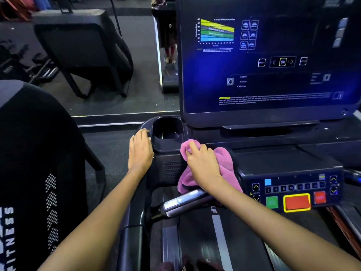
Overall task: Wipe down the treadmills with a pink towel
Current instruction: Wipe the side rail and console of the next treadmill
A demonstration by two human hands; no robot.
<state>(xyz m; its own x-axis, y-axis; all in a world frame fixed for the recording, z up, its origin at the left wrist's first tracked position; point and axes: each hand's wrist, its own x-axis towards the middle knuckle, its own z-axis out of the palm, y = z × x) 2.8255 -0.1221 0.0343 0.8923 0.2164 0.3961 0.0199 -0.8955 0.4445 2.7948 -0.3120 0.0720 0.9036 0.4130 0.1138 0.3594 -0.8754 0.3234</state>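
I stand on a treadmill with a dark console deck (283, 159) and a large screen (269, 59). My right hand (201, 163) grips a bunched pink towel (224, 161) and holds it against the console just right of the cup holder (167, 132). Part of the towel hangs down over the silver handlebar (183, 202). My left hand (140, 149) lies flat, fingers straight, on the console's left edge beside the cup holder.
A button panel (293, 192) with green and red keys sits at the right. The belt (214, 241) runs below. A neighbouring machine's black shroud with "FITNESS" lettering (35, 173) fills the left. A mirror wall (125, 85) stands ahead.
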